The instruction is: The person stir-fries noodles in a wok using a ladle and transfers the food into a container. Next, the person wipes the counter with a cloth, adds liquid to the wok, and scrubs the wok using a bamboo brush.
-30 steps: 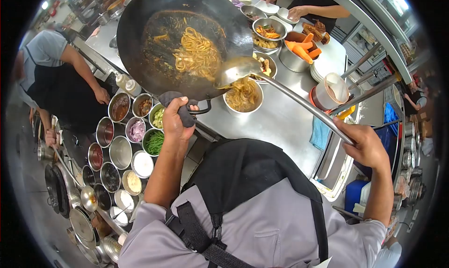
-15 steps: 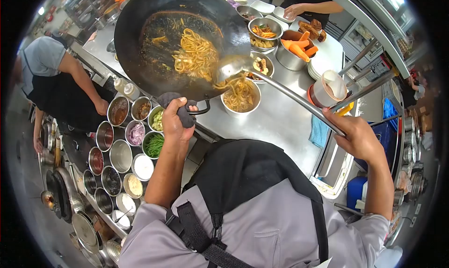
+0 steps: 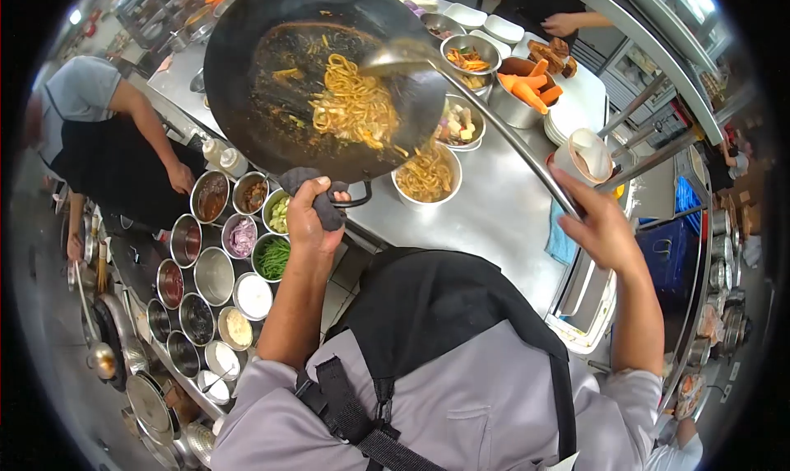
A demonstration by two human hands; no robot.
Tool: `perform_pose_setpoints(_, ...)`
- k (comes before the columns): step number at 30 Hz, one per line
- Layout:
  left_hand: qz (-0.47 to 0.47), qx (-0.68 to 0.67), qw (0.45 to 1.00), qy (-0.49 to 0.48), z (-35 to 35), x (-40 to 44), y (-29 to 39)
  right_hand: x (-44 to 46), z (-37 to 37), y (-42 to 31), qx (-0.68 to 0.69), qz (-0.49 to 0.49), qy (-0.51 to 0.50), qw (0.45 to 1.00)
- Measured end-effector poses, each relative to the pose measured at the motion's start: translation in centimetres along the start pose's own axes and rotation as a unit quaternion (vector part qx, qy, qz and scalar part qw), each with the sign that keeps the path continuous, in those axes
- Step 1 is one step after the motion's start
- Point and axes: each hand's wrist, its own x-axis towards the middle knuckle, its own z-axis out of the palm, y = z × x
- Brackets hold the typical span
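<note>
My left hand [image 3: 311, 218] is closed around a dark cloth [image 3: 303, 181] at the loop handle of a large black wok [image 3: 239, 101]. The wok is tilted toward me, with sauced noodles [image 3: 354, 109] inside. My right hand [image 3: 605, 228] holds the long metal handle of a ladle [image 3: 514, 138]. The ladle's bowl, blurred by motion, is over the wok's right side, above the noodles. Just below the wok's lower right rim stands a round white container [image 3: 444, 196] filled with noodles.
Steel bowls of ingredients [image 3: 214, 275] line the left. Behind the white container are a bowl of chopped food [image 3: 461, 125] and a pot of carrots [image 3: 517, 105]. A co-worker [image 3: 82, 134] stands at left holding another ladle [image 3: 100, 360]; another person's hand [image 3: 562, 24] shows at the back.
The ladle has moved up and left from the white container to over the wok, and my right hand shifted left. Noodles that hung at the wok's rim are now in the container.
</note>
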Motion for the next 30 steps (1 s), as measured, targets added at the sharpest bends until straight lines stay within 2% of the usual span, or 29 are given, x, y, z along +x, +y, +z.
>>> perform_pose_setpoints(2,-0.019,0.000,1.000,0.004,0.1,-0.8,0.3,4.0,0.7,-1.3,-0.050,-0.022,0.000,0.999)
perform_pose_setpoints(6,-0.030,-0.005,1.000,-0.007,0.0,-2.1,0.9,9.9,2.6,-1.3,-0.063,-0.040,0.017,0.997)
perform_pose_setpoints(8,-0.035,-0.007,0.999,-0.003,-0.2,-2.3,1.4,11.3,3.6,0.5,-0.084,-0.167,0.088,0.978)
perform_pose_setpoints(9,-0.041,-0.010,0.999,-0.009,-0.3,-2.3,1.5,10.8,3.1,0.3,-0.084,-0.169,0.086,0.978)
perform_pose_setpoints(11,-0.046,-0.013,0.999,-0.016,-0.3,-2.2,1.5,8.6,1.8,0.0,-0.109,-0.086,-0.001,0.990)
perform_pose_setpoints(16,-0.040,0.005,0.999,0.029,0.4,-1.4,1.0,2.2,-0.7,1.9,-0.131,-0.073,-0.059,0.987)
perform_pose_setpoints(17,-0.016,-0.010,1.000,0.010,0.6,-1.1,0.6,0.9,-1.2,1.9,-0.122,-0.059,-0.077,0.988)
perform_pose_setpoints(20,-0.019,-0.018,1.000,0.009,0.3,-0.1,0.1,-2.1,-2.4,2.6,-0.123,-0.082,-0.080,0.986)
perform_pose_setpoints(28,0.005,0.005,1.000,0.023,0.6,0.6,-0.9,-7.9,-4.9,1.4,-0.081,-0.022,-0.091,0.992)
perform_pose_setpoints(30,0.025,0.009,1.000,-0.007,0.5,0.6,-0.9,-8.5,-5.2,1.4,-0.088,-0.053,-0.075,0.992)
